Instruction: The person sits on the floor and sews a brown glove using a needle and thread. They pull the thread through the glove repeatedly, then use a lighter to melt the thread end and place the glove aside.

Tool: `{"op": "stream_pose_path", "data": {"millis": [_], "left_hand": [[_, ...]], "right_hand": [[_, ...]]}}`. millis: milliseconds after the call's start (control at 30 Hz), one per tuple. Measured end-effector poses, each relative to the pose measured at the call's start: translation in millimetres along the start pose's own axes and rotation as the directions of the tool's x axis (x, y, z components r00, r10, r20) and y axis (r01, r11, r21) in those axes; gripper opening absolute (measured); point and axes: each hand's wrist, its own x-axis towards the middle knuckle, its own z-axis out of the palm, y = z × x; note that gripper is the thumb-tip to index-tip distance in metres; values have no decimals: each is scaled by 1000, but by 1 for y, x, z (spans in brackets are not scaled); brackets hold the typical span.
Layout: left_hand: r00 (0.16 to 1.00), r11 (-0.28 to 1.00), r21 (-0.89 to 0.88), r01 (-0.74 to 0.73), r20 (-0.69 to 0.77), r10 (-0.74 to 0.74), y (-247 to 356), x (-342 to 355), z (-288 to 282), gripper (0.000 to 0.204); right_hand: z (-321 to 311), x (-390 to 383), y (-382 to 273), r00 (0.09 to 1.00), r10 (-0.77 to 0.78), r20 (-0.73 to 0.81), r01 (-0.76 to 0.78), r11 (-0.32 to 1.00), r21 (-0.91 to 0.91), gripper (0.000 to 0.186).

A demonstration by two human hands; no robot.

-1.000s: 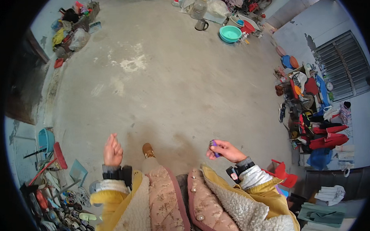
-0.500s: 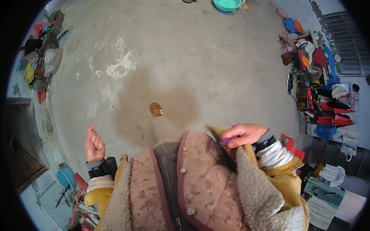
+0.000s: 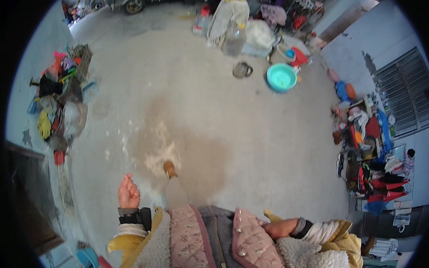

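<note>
My left hand [image 3: 129,192] hangs over the floor at the left with its fingers curled in. No object shows in it. Above a black wrist strap and a yellow coat sleeve it stays apart from everything. My right hand [image 3: 279,228] is tucked in at the front of the pink quilted vest [image 3: 258,248], beside the coat's fleece lining [image 3: 303,251]. Its fingers are hidden there, so what they hold cannot be seen. One brown shoe [image 3: 169,169] of mine is out in front on the concrete.
A turquoise basin [image 3: 282,78] and a dark jug [image 3: 242,69] stand ahead to the right. Behind them are bagged goods and a large clear bottle [image 3: 234,40]. Clutter lines the left wall, and a loaded shelf [image 3: 366,143] the right. A cart wheel [image 3: 134,5] shows far off.
My right hand, earlier holding a small purple thing by the open coat, has gone down into the vest's front. The view has tilted up, showing more of the far floor.
</note>
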Motion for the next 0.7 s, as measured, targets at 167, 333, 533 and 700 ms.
{"op": "stream_pose_path", "data": {"millis": [167, 333, 533, 700], "left_hand": [[986, 988, 136, 68, 144, -88, 68, 148, 127, 21], [952, 970, 221, 104, 261, -162, 126, 252, 241, 22], [942, 945, 309, 111, 270, -199, 193, 385, 349, 22], [925, 943, 333, -9, 360, -119, 254, 496, 482, 23]], "right_hand": [[-141, 23, -95, 944, 46, -328, -130, 962, -239, 53], [-289, 64, -154, 890, -82, -448, 95, 995, 6, 44], [-508, 117, -174, 993, 107, -54, -104, 993, 57, 31], [-731, 145, -217, 975, 7, -221, 32, 985, 172, 22]]}}
